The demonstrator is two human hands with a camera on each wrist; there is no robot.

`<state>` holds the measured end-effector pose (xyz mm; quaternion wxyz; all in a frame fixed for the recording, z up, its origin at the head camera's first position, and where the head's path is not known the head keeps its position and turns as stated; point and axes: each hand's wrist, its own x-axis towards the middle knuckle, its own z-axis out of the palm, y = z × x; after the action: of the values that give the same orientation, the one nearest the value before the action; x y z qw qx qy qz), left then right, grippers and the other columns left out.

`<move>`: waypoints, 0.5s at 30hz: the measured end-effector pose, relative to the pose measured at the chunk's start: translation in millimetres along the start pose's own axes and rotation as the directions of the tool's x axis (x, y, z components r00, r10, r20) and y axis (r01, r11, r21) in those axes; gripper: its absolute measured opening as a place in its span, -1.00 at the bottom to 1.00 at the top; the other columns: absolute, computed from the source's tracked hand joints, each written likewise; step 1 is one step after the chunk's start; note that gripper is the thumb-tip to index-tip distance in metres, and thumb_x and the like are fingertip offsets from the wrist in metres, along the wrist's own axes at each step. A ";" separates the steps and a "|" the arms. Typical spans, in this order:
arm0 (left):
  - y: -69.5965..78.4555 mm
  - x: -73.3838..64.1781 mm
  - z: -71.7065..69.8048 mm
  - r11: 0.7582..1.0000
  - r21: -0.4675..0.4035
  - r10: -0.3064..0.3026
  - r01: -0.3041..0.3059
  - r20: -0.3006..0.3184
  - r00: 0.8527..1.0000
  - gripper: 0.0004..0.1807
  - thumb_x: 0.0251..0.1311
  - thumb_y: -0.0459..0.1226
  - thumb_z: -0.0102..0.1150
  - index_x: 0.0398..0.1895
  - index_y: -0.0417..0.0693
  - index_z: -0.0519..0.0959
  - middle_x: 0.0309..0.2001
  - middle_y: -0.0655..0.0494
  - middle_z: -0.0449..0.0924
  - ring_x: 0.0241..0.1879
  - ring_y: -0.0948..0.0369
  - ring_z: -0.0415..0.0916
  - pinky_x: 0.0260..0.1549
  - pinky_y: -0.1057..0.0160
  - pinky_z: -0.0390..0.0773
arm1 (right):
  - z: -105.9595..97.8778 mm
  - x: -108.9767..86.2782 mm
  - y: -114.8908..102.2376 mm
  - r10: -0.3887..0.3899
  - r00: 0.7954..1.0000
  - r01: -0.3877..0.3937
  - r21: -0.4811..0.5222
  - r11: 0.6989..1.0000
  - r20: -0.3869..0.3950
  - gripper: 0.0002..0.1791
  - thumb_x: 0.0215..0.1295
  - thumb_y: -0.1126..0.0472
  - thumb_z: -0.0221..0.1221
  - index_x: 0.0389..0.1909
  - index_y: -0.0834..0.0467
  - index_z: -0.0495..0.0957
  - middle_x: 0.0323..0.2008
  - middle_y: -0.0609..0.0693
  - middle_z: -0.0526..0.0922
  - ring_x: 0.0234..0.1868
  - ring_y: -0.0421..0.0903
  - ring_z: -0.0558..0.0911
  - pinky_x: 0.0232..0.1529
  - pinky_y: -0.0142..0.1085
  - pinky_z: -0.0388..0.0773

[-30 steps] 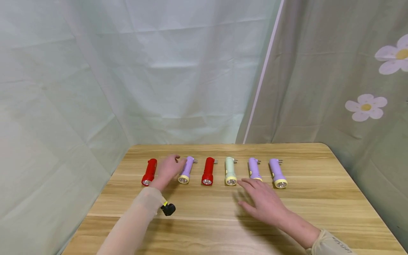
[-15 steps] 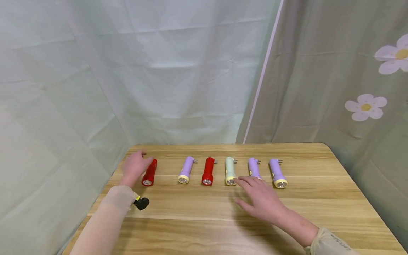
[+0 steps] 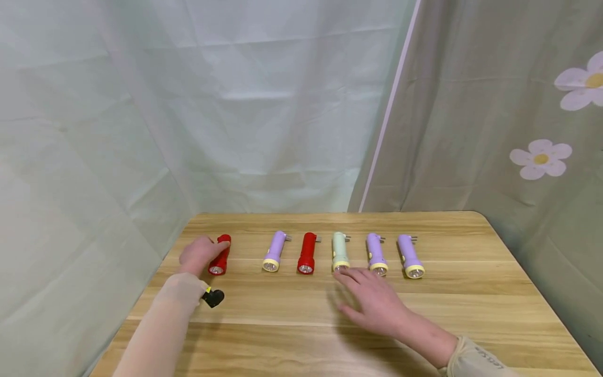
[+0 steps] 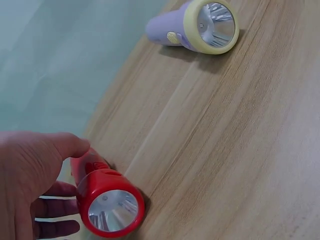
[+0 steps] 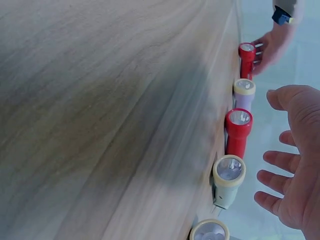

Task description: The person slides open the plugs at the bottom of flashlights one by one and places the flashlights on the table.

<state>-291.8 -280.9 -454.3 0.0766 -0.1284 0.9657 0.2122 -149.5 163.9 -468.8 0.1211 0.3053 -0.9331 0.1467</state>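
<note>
At the left end of the row, my left hand point(image 3: 199, 255) holds a red flashlight point(image 3: 220, 262) lying on the table. In the left wrist view, the thumb rests over the body of this flashlight point(image 4: 111, 207), and the fingers lie along its left side, partly hidden. My right hand point(image 3: 377, 303) hovers over the table with fingers spread and nothing in them. Its fingertips are nearest the yellow-rimmed head of the mint green flashlight point(image 3: 339, 248). In the right wrist view the right hand point(image 5: 300, 170) appears apart from all the flashlights.
Along the row lie a purple flashlight point(image 3: 275, 251), another red flashlight point(image 3: 308, 252) and two more purple flashlights, one left point(image 3: 376, 251) and one right point(image 3: 409, 252). Several have plug prongs sticking out. Curtains point(image 3: 282, 131) hang behind the wooden table point(image 3: 301, 335).
My left hand has moved left from beside the purple flashlight to the end red flashlight and taken hold of it. The right hand has shifted slightly left.
</note>
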 end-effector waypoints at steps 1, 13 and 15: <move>1.4 0.1 0.7 1.000 -0.001 -0.007 0.007 0.002 1.000 -0.42 0.32 0.22 0.10 -0.36 -0.17 0.53 -0.41 -0.04 0.55 -0.36 0.02 0.49 -0.41 0.12 0.39 | 0.8 -0.4 -0.2 -0.001 1.000 0.001 -0.001 1.000 -0.001 -0.26 0.28 -0.14 0.33 0.43 0.03 0.42 0.33 0.02 0.51 0.32 0.05 0.47 0.29 0.06 0.41; 8.8 1.7 4.6 1.000 0.022 -0.003 0.003 0.018 1.000 -0.48 0.28 0.15 0.08 -0.34 -0.17 0.52 -0.35 -0.10 0.54 -0.31 -0.04 0.50 -0.34 0.01 0.44 | 5.7 -6.8 0.1 0.022 0.999 -0.022 0.015 1.000 0.032 -0.22 0.26 -0.15 0.35 0.45 0.03 0.40 0.31 0.02 0.53 0.34 0.05 0.43 0.33 0.14 0.33; 9.0 2.1 5.0 1.000 0.022 -0.002 0.002 0.017 1.000 -0.50 0.28 0.13 0.07 -0.33 -0.18 0.52 -0.36 -0.10 0.54 -0.31 -0.04 0.50 -0.35 0.01 0.44 | 6.8 -7.5 0.8 0.021 0.999 -0.022 0.012 1.000 0.037 -0.21 0.26 -0.16 0.35 0.46 0.03 0.39 0.32 0.03 0.53 0.34 0.06 0.43 0.34 0.13 0.32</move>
<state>-295.8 -271.4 -455.7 0.0866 -0.1265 0.9672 0.2024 -145.0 166.2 -477.6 0.1004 0.2986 -0.9375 0.1481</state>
